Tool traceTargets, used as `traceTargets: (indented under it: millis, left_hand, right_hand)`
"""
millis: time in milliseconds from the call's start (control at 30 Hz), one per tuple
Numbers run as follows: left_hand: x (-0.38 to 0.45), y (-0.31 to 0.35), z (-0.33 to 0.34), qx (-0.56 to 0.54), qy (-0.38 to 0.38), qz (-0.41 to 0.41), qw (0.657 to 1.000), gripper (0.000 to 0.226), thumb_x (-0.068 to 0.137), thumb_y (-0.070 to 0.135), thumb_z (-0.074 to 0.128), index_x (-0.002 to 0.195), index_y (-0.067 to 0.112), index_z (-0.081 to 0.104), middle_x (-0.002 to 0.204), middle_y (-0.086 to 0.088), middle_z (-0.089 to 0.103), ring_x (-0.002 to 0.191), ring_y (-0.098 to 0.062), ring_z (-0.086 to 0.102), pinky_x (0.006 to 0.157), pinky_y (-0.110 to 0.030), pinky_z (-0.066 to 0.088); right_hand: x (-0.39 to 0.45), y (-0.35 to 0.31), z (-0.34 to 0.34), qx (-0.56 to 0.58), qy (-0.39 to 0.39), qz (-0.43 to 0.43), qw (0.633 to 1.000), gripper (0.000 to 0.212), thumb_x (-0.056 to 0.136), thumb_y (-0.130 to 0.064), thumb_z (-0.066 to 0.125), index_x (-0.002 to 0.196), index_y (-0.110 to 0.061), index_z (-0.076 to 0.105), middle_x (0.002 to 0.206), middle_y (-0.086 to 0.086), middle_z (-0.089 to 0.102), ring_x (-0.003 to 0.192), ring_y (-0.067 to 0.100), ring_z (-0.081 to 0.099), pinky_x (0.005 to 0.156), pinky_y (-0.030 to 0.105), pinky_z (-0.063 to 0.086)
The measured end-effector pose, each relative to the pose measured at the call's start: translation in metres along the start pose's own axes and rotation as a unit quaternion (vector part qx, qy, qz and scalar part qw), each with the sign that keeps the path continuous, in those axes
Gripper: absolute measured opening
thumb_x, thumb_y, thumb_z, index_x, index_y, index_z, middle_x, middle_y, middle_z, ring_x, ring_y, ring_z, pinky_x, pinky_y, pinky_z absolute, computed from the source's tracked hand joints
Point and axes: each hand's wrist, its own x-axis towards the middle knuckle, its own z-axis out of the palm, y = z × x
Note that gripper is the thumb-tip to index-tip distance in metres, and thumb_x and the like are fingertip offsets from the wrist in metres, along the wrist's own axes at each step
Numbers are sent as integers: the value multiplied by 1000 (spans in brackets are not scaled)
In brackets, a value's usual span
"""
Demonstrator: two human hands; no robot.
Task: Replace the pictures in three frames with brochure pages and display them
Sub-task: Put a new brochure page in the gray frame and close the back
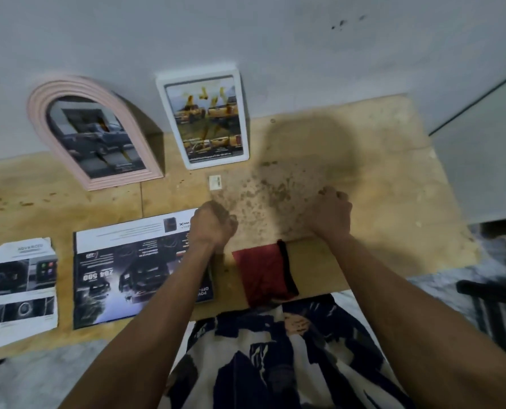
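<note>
my left hand (213, 222) and right hand (331, 214) hover curled, holding nothing. the glossy open brochure (139, 270) is thin and floppy (tears easily), so i'd pinch a page corner.

two fists (213, 222) (331, 212) over table (378, 178), two frames (95, 128) (204, 119) against wall

Pink ridged arched frame (69, 93); white rectangular frame (243, 113) with a yellow-and-green truck page. Tan, brown-speckled bench (378, 160). Dark, white-bordered brochure (122, 276); torn black-and-white page (17, 287). Red cloth (260, 273) edged in black. Navy-and-cream patterned garment (275, 355). Grey wall (246, 33).
</note>
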Motion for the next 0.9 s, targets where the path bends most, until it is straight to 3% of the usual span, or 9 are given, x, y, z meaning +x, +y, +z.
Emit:
traceTargets:
  millis: [100, 233, 300, 467, 567, 667, 733, 900]
  left_hand:
    - [2, 15, 4, -10, 9, -48, 999, 34, 89, 19, 69, 68, 19, 43, 89, -7, 54, 86, -19, 51, 81, -32, 46]
    - [11, 19, 10, -22, 26, -87, 996, 15, 87, 20, 71, 98, 17, 60, 102, -6, 62, 101, -24, 61, 82, -26, 44]
    - [13, 24, 11, -6, 32, -95, 995, 29, 89, 21, 69, 113, 6, 64, 116, -14, 67, 111, -32, 62, 90, -34, 48]
    - [10, 24, 15, -55, 88, -117, 988, 29, 88, 27, 71, 106, 4, 69, 111, -16, 71, 106, -32, 66, 88, -31, 50]
    - [4, 17, 14, -118, 114, -131, 978, 31, 84, 28, 77, 105, 10, 65, 104, -9, 69, 99, -26, 65, 86, -26, 48]
    - [-3, -1, 8, -174, 104, -133, 970, 62, 74, 35, 86, 121, 10, 55, 111, -4, 67, 101, -23, 64, 95, -37, 54]
    - [-8, -14, 1, -189, 99, -140, 967, 69, 71, 34, 88, 125, 12, 51, 113, 0, 65, 103, -20, 63, 95, -37, 54]
    - [-20, -73, -46, -245, 112, -143, 952, 59, 75, 13, 87, 119, 7, 48, 96, 0, 66, 88, -18, 66, 63, -20, 55]
  right_hand:
    - [19, 0, -5, 8, -14, 6, 1000, 72, 80, -36, 60, 145, -15, 36, 142, 15, 38, 130, 38, 35, 107, 49, 37]
    - [35, 1, 1, -48, -21, -1, 999, 61, 88, -33, 55, 142, -10, 36, 138, 21, 42, 125, 41, 39, 108, 46, 32]
    - [40, 2, 2, -70, -19, -2, 997, 59, 89, -35, 52, 140, -9, 36, 137, 21, 41, 125, 42, 37, 107, 45, 29]
    - [48, 3, -4, -25, -29, 34, 999, 61, 91, -37, 51, 142, -10, 33, 140, 21, 35, 127, 42, 34, 107, 46, 31]
    - [45, 1, -4, 18, -14, 64, 998, 59, 89, -39, 51, 138, -9, 38, 138, 18, 39, 121, 38, 40, 95, 39, 36]
    - [27, -6, -1, 61, -8, 81, 995, 59, 90, -40, 52, 137, -7, 40, 135, 16, 42, 119, 36, 44, 92, 38, 39]
    - [11, -10, 3, 93, -2, 91, 991, 64, 86, -46, 56, 137, -9, 43, 133, 13, 45, 115, 34, 50, 92, 38, 44]
    - [-39, -43, 36, 174, -37, 67, 982, 70, 79, -53, 67, 133, -14, 47, 117, 3, 58, 94, 21, 56, 80, 34, 51]
